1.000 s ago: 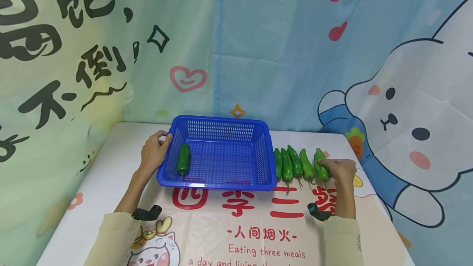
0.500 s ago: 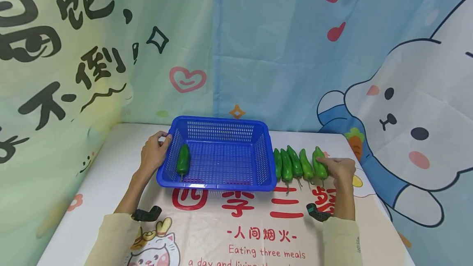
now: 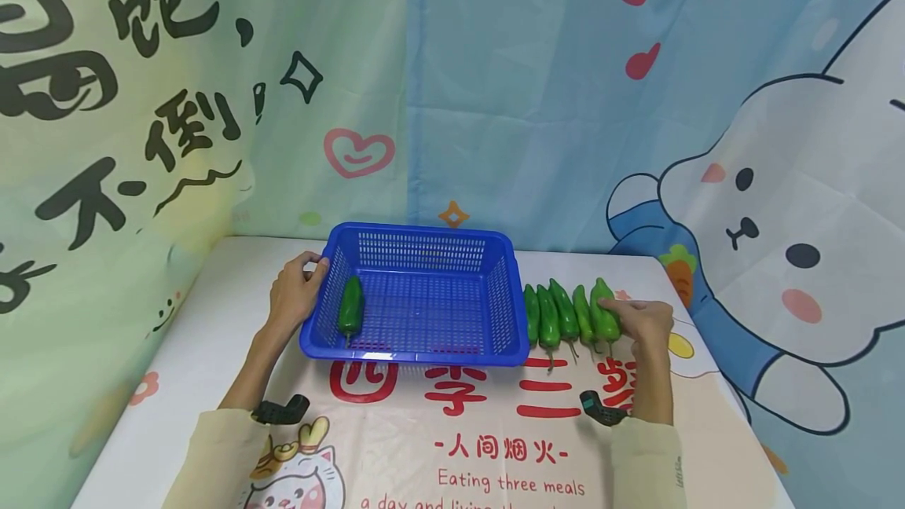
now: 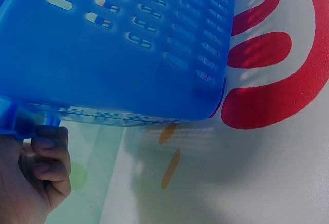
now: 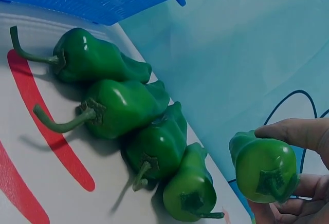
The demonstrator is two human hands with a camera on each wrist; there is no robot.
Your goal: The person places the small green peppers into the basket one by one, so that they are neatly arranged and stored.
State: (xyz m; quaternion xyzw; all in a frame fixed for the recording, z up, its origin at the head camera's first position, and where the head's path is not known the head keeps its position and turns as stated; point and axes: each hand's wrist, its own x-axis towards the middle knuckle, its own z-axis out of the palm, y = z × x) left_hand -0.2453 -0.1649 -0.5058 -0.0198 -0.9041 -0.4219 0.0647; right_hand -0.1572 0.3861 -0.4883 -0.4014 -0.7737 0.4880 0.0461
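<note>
At the left end of the blue plastic basket [image 3: 424, 309], my left hand [image 3: 293, 293] grips the rim; the left wrist view shows its curled fingers [image 4: 51, 154] under the basket's lip. Inside the basket lies one green pepper [image 3: 351, 307] near the left wall. To the right of the basket, my right hand [image 3: 646, 324] pinches a light green pepper [image 5: 264, 170] between thumb and fingers, stem toward me. That pepper is raised off the table beside a row of several green peppers [image 3: 548, 316], close by the rightmost one.
The table [image 3: 714, 430] has a printed cover with red characters. Behind it hangs a cartoon-printed curtain [image 3: 488, 148], close to the basket's back rim. The row of peppers lies right against the basket's right side, stems toward the front.
My right hand has shifted left and slightly up with the light green pepper, nearer to the row. My left hand and the basket stay in place.
</note>
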